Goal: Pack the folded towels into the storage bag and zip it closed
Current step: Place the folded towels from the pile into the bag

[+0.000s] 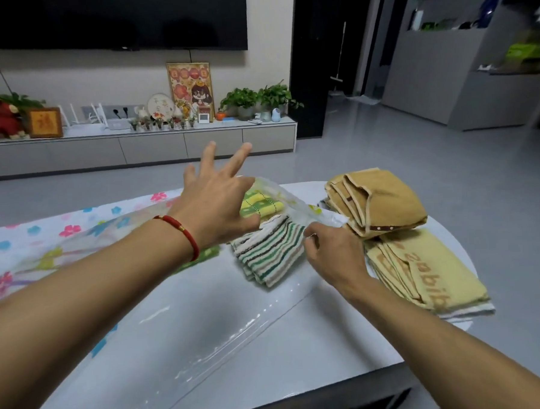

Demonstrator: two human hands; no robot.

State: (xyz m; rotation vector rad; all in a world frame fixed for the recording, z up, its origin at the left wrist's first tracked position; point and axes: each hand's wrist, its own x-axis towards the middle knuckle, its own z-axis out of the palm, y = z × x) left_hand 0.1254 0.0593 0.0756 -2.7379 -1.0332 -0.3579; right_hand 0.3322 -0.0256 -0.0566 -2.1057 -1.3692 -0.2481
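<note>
A clear plastic storage bag (187, 327) with flower prints lies across the white table (348, 350). A yellow-green checked towel (261, 204) is inside the bag near its mouth. A green-striped folded towel (271, 257) lies at the opening, partly under the plastic. My left hand (215, 201) hovers above the bag with fingers spread, holding nothing. My right hand (334, 254) pinches the bag's edge beside the striped towel. To the right sit a folded brown towel (384, 201) and a pale yellow lettered towel (428, 271).
The table's rounded right edge runs just past the yellow towel. Beyond the table is grey floor, a low TV cabinet (134, 147) with plants and ornaments, and grey shelving (462, 69) at the right.
</note>
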